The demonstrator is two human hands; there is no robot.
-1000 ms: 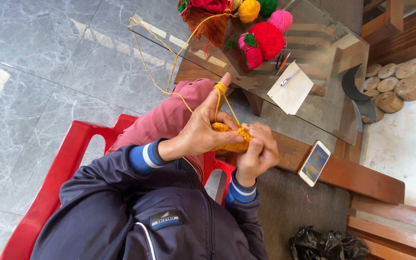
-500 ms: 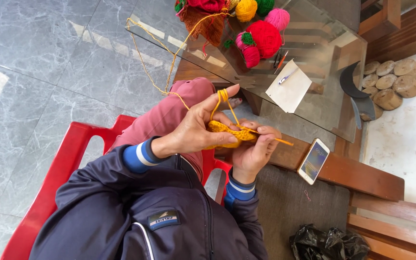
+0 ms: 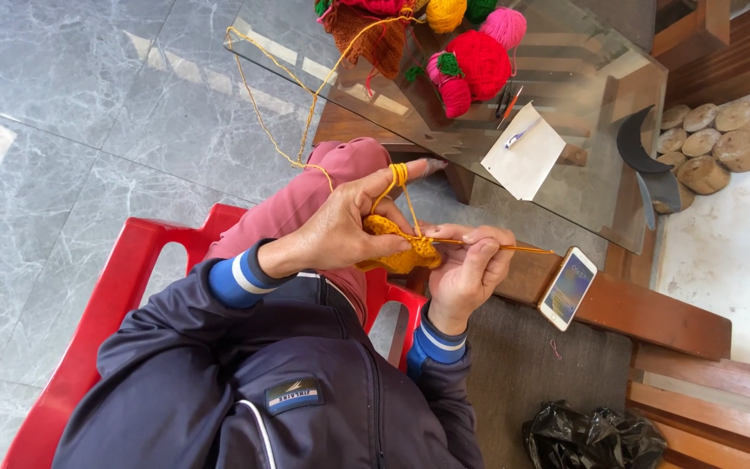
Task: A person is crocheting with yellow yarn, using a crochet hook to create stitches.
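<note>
— Two hands, one small job: why is the yellow yarn [image 3: 288, 130] looped over the raised forefinger of the left hand [image 3: 340, 230]?

— It keeps the strand taut on its way down from the glass tabletop [image 3: 601, 187]. The other fingers are curled, pinching the yellow crochet piece [image 3: 397, 245] above the lap.

— And the right hand [image 3: 470, 265]?

— Closed around the crochet hook [image 3: 514, 248], its tip at the piece.

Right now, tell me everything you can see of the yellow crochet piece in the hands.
The yellow crochet piece is a small, bumpy, rounded patch of mustard-yellow yarn, apparently unfinished. The left hand pinches it from above; the right hand holds a thin hook at its edge. A yarn strand loops over the left index finger and runs up to the glass table.
</note>
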